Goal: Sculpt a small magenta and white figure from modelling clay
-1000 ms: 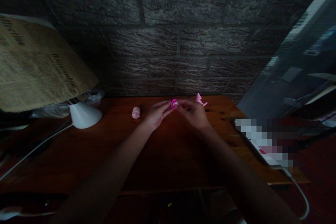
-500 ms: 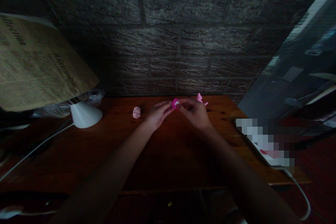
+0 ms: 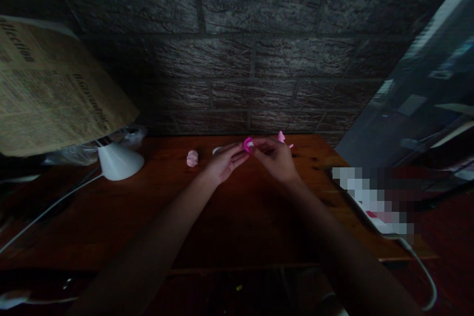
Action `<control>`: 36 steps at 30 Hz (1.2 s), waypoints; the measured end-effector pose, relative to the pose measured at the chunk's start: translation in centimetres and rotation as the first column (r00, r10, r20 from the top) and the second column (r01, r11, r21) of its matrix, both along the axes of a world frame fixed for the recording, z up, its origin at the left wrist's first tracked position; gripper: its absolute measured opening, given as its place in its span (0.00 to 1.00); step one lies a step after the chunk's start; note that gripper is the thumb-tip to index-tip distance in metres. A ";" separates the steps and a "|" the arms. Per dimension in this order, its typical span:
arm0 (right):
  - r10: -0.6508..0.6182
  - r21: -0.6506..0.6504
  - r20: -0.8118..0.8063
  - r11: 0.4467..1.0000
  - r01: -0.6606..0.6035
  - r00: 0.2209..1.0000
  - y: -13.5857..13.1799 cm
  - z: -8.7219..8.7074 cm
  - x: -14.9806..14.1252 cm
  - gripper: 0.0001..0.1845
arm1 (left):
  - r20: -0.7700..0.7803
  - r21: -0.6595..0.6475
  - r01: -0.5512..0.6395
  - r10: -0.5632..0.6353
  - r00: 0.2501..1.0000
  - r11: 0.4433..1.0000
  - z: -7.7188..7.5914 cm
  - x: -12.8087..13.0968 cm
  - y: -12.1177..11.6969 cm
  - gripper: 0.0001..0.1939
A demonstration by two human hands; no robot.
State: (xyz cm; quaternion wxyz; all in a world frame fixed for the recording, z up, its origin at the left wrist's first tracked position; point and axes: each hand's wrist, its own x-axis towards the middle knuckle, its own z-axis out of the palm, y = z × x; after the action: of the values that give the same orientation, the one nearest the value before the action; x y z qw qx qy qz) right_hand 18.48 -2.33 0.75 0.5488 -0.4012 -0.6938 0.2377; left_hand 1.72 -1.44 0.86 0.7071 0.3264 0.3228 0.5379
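Note:
Above the wooden table, both hands meet at a small bright pink round piece with a whitish bit at its centre; I cannot tell its exact kind. My left hand has its fingertips closed on the piece's left side. From the right, my right hand pinches it between thumb and fingers. Left of the hands lies a pale pink lump, looking like soft clay. Partly behind my right hand is a pink pointed piece. A whitish object peeks out behind my left hand.
A lamp with a white base and a newspaper-print shade stands at the left, its cord running down the table. At the right edge lies a blurred-out flat device with a white cable. A brick wall rises behind.
My left hand has shifted slightly right and down, uncovering the whitish object behind it. The pink round piece has turned a little between the fingers.

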 end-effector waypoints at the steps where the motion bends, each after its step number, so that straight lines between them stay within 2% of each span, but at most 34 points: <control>1: 0.000 -0.005 -0.008 1.000 0.000 1.000 0.0 0.0 0.0 0.10 | 0.005 -0.009 0.000 0.000 1.000 1.000 0.1 0.1 0.0 0.05; 12: -0.030 -0.017 0.004 0.999 0.030 1.000 -0.4 0.1 -0.1 0.11 | 0.039 -0.014 -0.019 0.019 0.999 1.000 0.2 0.4 -0.2 0.06; 23: -0.045 0.048 0.020 0.998 0.044 0.999 -0.5 0.3 -0.3 0.11 | 0.078 -0.035 -0.015 0.017 0.997 0.999 0.5 0.8 -0.4 0.04; 28: -0.148 0.040 0.009 0.988 0.147 0.989 -0.7 0.9 0.1 0.10 | 0.099 -0.107 -0.063 0.074 0.992 0.992 0.4 0.8 0.0 0.06; 31: -0.220 0.014 0.100 0.975 0.220 0.970 -0.3 0.7 0.4 0.09 | 0.139 -0.148 -0.129 0.150 0.979 0.981 0.4 0.6 0.3 0.08; 33: -0.227 -0.037 0.247 0.969 0.243 0.942 0.0 0.2 0.6 0.07 | 0.157 -0.161 -0.161 0.187 0.970 0.974 0.4 0.4 0.5 0.07; 36: -0.104 -0.144 0.525 0.967 0.209 0.845 0.3 -0.6 0.7 0.08 | 0.152 -0.146 -0.177 0.199 0.968 0.973 0.4 0.2 0.6 0.08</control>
State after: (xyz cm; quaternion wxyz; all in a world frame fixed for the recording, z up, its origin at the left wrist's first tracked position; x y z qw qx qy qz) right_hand 19.13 -1.98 0.14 0.3195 -0.5576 -0.7526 0.1435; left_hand 1.97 -0.82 1.21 0.6970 0.2009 0.3272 0.6056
